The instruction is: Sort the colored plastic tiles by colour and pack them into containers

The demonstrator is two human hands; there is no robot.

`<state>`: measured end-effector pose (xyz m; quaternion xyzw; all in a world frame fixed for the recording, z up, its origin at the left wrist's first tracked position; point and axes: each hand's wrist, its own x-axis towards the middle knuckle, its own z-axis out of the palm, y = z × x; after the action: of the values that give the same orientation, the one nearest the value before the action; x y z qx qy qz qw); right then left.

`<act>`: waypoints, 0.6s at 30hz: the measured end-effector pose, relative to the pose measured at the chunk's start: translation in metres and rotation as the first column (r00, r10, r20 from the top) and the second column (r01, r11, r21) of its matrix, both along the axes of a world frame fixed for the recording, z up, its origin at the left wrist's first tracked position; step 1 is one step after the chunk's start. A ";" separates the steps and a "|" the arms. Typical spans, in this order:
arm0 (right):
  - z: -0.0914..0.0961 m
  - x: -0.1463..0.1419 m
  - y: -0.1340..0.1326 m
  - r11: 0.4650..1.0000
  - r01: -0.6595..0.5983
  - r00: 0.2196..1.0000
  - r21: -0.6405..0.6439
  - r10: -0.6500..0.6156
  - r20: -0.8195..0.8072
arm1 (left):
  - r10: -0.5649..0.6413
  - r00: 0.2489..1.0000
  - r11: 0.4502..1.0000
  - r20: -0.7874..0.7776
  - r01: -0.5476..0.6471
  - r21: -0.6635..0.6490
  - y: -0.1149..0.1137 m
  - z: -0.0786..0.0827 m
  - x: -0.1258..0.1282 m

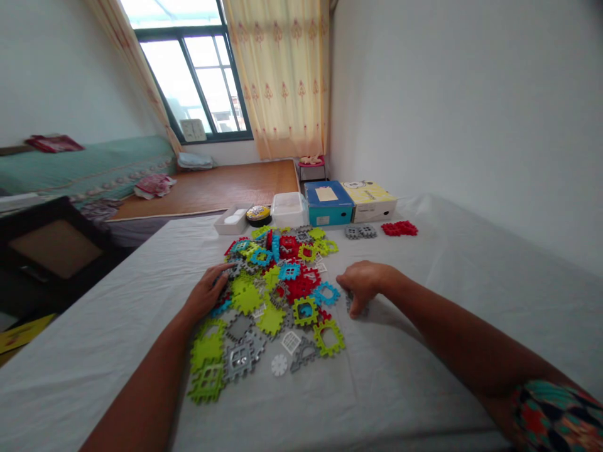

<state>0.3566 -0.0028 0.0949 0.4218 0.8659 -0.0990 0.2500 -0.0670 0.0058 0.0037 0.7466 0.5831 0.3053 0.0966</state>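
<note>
A heap of flat interlocking plastic tiles in green, red, blue, yellow and grey lies on the white-covered table. My left hand rests flat on the left side of the heap, fingers stretched over grey and green tiles. My right hand is just right of the heap, fingers curled down onto a grey tile on the cloth. A small group of grey tiles and a small group of red tiles sit apart, farther back on the right.
Along the table's far edge stand a blue box, a yellow and white box, a clear plastic container, a round tin and a white tray. A white wall runs along the right. A bed lies beyond on the left.
</note>
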 end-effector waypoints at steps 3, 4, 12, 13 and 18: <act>-0.007 0.025 0.020 0.992 0.074 0.996 0.100 -0.069 -0.052 | 0.002 1.000 1.000 0.010 -0.002 -0.004 -0.001 0.001 0.001; -0.012 0.036 0.030 0.981 0.124 0.990 0.147 -0.111 -0.088 | 0.001 1.000 1.000 0.013 -0.001 -0.004 -0.001 0.001 0.001; -0.059 0.080 0.085 0.830 0.414 0.860 0.375 -0.220 -0.461 | -0.004 1.000 1.000 0.012 0.004 -0.023 -0.001 0.002 0.001; -0.061 0.080 0.087 0.816 0.431 0.848 0.385 -0.221 -0.481 | -0.004 1.000 1.000 0.013 0.004 -0.021 -0.001 0.002 0.001; -0.065 0.082 0.090 0.816 0.436 0.846 0.380 -0.226 -0.483 | -0.001 1.000 1.000 0.015 0.001 -0.031 -0.002 0.003 0.001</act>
<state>0.4385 0.0869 0.0298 0.5863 0.8066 -0.0138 -0.0737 -0.0655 0.0042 0.0065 0.7430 0.5867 0.3017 0.1125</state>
